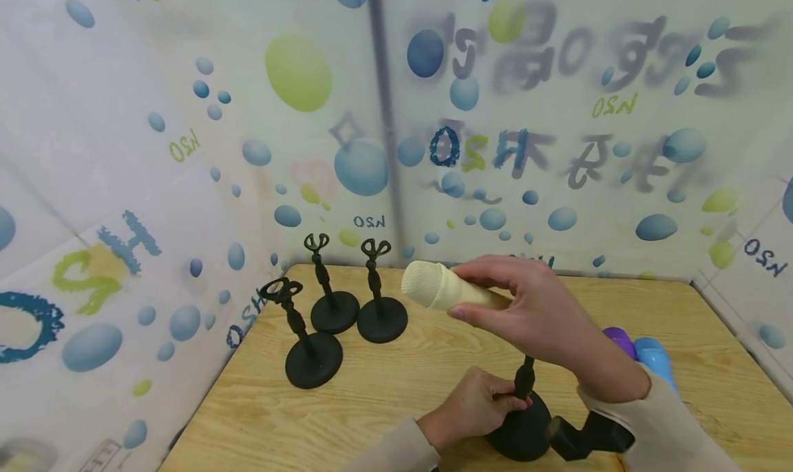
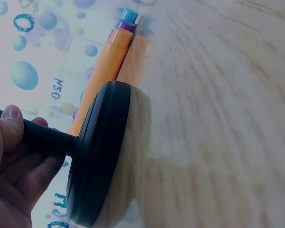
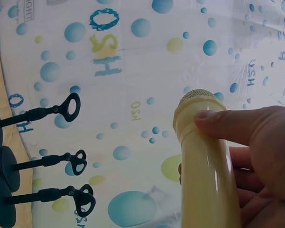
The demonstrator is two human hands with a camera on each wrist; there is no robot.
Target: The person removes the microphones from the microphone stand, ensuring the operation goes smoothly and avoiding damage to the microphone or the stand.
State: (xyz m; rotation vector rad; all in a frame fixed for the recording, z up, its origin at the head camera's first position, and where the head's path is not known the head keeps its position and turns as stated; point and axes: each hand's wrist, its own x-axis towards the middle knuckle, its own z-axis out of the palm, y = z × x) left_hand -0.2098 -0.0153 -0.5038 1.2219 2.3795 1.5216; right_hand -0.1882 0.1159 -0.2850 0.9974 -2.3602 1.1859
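My right hand grips a cream microphone by its body, with the mesh head pointing left; it is held above the table. In the right wrist view the thumb lies along the microphone just below the head. Lower down, my left hand pinches the post of a black microphone stand on the table. The left wrist view shows the fingers around the post, above the stand's round base. The stand's top is hidden behind the right hand and forearm.
Three more black stands with looped clips are grouped at the table's back left. On the right lie a purple microphone and a blue one. An orange microphone shows past the base. Printed curtains surround the wooden table.
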